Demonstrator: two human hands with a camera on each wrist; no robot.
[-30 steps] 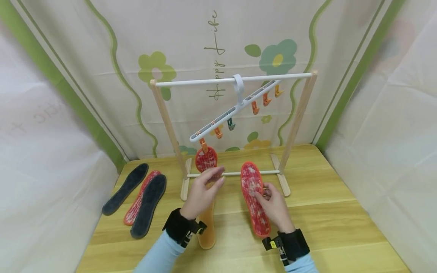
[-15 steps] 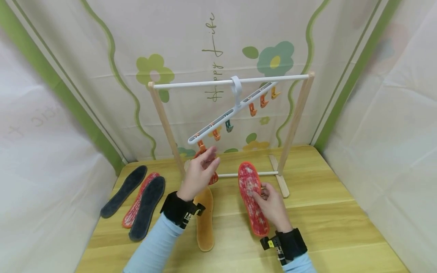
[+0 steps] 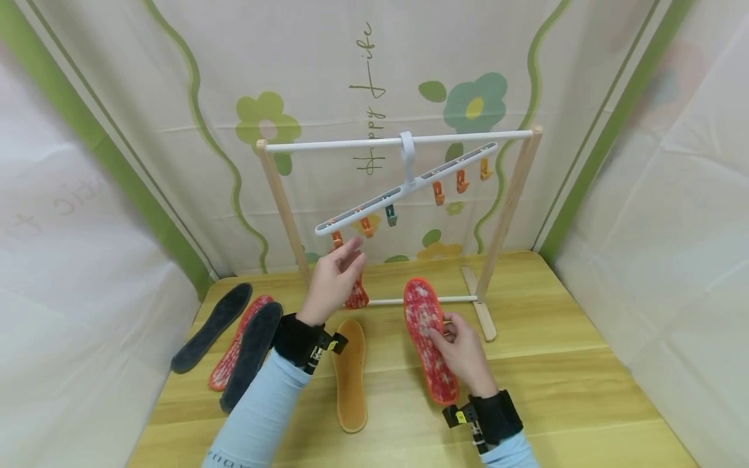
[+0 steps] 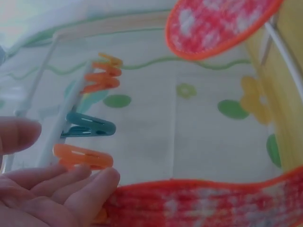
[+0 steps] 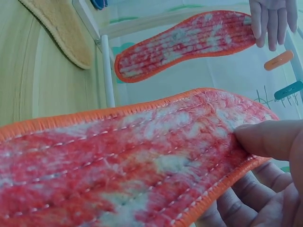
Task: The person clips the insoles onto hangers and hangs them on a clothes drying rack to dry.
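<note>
Red insole [image 3: 430, 344] | pinched mid-length in your right hand [image 3: 465, 354], thumb on top, toe raised toward clip hanger [image 3: 404, 188] | left hand [image 3: 330, 279], fingers relaxed, steadies hung insole [image 3: 355, 296] under orange clip [image 4: 83, 156].

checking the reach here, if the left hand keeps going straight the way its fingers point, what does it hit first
Probably the orange clip at the low end of the white hanger: the left hand points up at it, fingertips just short. Depth is uncertain.
</note>
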